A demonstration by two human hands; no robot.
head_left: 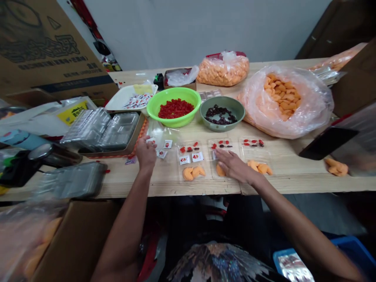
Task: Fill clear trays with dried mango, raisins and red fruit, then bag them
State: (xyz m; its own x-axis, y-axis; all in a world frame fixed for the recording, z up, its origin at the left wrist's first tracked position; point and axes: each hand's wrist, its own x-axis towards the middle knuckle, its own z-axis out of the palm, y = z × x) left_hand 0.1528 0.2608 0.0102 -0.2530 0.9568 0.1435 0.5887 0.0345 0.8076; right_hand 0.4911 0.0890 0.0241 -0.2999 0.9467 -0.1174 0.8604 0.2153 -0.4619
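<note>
My left hand [146, 154] is closed, its fingertips on a small white printed sachet [151, 141] at the left of the work area. Two loose sachets [167, 144] lie just to its right. My right hand [233, 164] reaches over the middle clear plastic tray [210, 172] with fingers stretched out, its fingertips at a sachet [215, 155] they partly cover. The left tray [179, 174] has red and dark pieces, two sachets and orange curved pieces [194, 172]. In the right tray [245, 156] are red and dark pieces and orange pieces; no sachet shows there.
Behind the trays stand a green bowl [151, 107] of red pieces and a grey-green bowl [207, 122] of dark pieces. A large bag [317, 102] of orange pieces is at right, near a phone [329, 143]. Stacked empty trays [120, 129] and a sachet dish [116, 103] are left.
</note>
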